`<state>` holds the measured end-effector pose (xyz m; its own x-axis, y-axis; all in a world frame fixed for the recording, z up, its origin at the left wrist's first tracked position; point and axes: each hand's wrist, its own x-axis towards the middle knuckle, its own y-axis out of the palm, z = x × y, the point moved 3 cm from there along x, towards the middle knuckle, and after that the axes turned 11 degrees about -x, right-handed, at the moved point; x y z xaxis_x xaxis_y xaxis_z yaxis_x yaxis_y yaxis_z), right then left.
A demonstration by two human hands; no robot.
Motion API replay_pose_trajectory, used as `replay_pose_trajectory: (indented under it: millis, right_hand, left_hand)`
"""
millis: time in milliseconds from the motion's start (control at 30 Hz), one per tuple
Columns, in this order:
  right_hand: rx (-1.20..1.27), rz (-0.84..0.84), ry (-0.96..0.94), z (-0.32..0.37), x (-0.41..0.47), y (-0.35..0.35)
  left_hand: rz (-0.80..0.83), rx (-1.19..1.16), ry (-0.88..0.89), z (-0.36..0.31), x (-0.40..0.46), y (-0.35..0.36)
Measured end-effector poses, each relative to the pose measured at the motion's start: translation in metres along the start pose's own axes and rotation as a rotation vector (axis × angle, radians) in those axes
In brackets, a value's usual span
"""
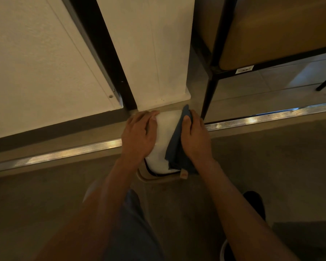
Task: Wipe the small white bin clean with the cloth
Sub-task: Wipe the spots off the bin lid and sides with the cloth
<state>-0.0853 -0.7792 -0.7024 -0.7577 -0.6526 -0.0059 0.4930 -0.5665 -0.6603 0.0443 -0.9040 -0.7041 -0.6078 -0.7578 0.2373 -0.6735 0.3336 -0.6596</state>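
Note:
The small white bin lies tilted on the floor in front of a white pillar, its rim toward me. My left hand rests flat on the bin's left side, fingers stretched over it. My right hand presses a blue cloth against the bin's right side, with the thumb on top of the cloth. The cloth hangs down over the bin's near right edge and hides that part.
A white pillar stands right behind the bin. A black-framed table leg stands just right of it. A metal floor strip crosses the floor under the hands. My legs and a dark shoe are below.

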Motion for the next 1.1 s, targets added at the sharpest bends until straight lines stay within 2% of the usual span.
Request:
replay_pose_trajectory:
  millis: [300,400,533,633,733,833,967,1033,1100]
  right_hand:
    - [-0.529,0.298,-0.152,0.036,0.071,0.013]
    - [-0.442,0.215,-0.242,0.031,0.06,0.009]
    - [-0.171,0.106,-0.348,0.004,0.029,-0.001]
    - [0.005,0.01,-0.256,-0.011,0.005,0.0]
    - [0.035,-0.019,-0.151,-0.011,-0.002,0.001]
    - [-0.077,0.064,-0.078,0.001,0.02,-0.001]
    - [-0.374,0.24,0.009,0.022,0.06,0.006]
    - [-0.533,0.321,-0.014,0.032,0.071,0.01]
    - [-0.621,0.33,-0.083,0.038,0.075,0.014]
  left_hand:
    - [-0.033,0.022,0.016,-0.008,0.001,-0.002]
    - [-0.063,0.009,-0.019,-0.009,0.0,-0.002]
    - [-0.047,-0.006,-0.066,-0.008,-0.001,0.0]
    - [-0.045,-0.016,-0.078,-0.007,0.0,0.0]
    - [-0.032,-0.01,-0.05,-0.006,-0.001,0.001]
    - [-0.006,-0.007,-0.036,-0.005,-0.002,0.001]
    - [-0.036,0.0,0.025,-0.014,-0.001,-0.002]
    - [-0.044,0.0,0.039,-0.015,-0.001,-0.003]
    - [-0.058,-0.013,0.024,-0.014,0.0,-0.003]
